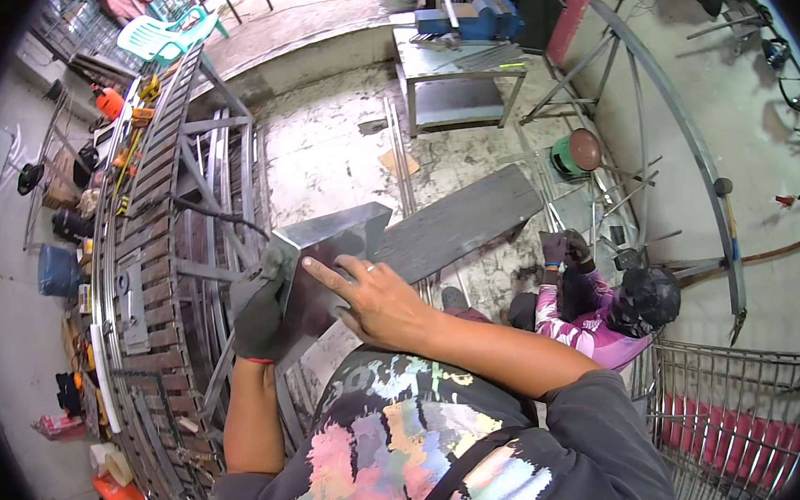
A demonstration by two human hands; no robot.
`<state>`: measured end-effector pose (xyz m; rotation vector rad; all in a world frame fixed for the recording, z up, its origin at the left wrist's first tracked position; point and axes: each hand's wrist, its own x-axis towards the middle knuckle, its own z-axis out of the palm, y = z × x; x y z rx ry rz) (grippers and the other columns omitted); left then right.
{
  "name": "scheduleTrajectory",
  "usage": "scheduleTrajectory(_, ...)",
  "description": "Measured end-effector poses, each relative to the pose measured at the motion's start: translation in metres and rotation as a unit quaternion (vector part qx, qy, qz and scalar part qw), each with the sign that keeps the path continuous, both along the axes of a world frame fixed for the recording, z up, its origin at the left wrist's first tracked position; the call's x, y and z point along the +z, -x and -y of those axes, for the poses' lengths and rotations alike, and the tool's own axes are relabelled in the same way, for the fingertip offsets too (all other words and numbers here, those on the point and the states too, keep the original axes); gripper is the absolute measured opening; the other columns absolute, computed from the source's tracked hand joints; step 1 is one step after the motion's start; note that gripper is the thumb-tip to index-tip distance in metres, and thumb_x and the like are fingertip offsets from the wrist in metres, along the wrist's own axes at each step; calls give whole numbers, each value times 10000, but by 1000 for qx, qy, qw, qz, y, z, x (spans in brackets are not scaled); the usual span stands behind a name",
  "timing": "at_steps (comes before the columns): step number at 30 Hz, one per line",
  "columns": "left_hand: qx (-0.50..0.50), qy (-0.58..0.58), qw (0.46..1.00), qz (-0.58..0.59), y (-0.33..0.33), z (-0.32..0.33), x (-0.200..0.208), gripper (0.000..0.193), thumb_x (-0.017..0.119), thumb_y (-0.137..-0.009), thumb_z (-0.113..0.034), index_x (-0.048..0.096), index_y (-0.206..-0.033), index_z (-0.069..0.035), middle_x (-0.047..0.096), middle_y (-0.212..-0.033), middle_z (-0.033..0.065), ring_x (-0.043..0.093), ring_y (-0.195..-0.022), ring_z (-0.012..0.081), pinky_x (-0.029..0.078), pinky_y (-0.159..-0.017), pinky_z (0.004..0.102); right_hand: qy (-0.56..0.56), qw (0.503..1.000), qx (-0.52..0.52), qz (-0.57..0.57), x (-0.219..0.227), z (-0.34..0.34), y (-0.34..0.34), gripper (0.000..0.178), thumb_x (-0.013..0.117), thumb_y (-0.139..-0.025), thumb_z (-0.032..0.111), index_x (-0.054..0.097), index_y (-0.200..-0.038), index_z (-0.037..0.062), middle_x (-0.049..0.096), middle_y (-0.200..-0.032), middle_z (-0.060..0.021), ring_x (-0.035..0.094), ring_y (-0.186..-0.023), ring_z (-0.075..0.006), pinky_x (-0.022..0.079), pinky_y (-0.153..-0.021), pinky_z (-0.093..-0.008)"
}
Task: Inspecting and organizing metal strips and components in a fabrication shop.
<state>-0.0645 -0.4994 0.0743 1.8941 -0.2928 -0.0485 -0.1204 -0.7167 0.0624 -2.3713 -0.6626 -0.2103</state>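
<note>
A person looks down at their own two hands in a metal workshop, holding a shiny, box-edged sheet-metal piece (341,224) in front of the chest. The left hand (259,309), in a dark grey glove, grips the piece along its left edge; its grip looks closed on the metal, though some fingers are hidden. The glove probably guards against the edge, and this hand appears to bear and steady the piece. The right hand (382,300) is bare, wearing a ring, with its fingers spread, not clamped: the index finger reaches left across the dark face, its tip near the left edge, while the other fingers bend. The piece lies beneath and beyond these fingers, perhaps left bare for feeling the metal. Whether its lower end rests on anything cannot be told. Beyond it, a long dark bench (463,219) slants away to the right. By the bench's far right corner, a co-worker (647,302) in a dark cap crouches, gloved hands together. Further off stands a metal worktable (420,59), a blue machine (484,20) along the surface's far edge and thin rods (491,54) toward its right edge. A slatted metal rack (161,203) runs down the left side.
</note>
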Motion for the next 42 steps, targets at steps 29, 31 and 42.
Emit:
scheduleTrajectory(29,51,-278,936,212,-26,30,-22,337,525,-1011,-315,700,-859,-70,622,-724,141,594,-653,332,454,-583,426,28,992,-67,104,-1,-1,-38,685,631,-791,58,415,-1441,60,523,-874,-140,579,-665,-308,466,-621,-418)
scheduleTrajectory(31,45,-294,915,271,-26,28,-25,340,516,-1017,-317,701,-864,-75,621,-723,140,595,-652,326,457,-587,422,58,990,-57,114,-2,-1,-36,682,630,-782,60,436,-1436,63,520,-869,-133,579,-667,-297,466,-627,-409)
scheduleTrajectory(42,40,-305,932,192,-22,28,-15,203,554,-956,-217,727,-910,-121,658,-783,118,626,-713,308,489,-638,408,157,980,-11,120,2,-3,-25,646,627,-812,92,462,-1436,73,517,-867,-106,577,-712,-270,469,-700,-384)
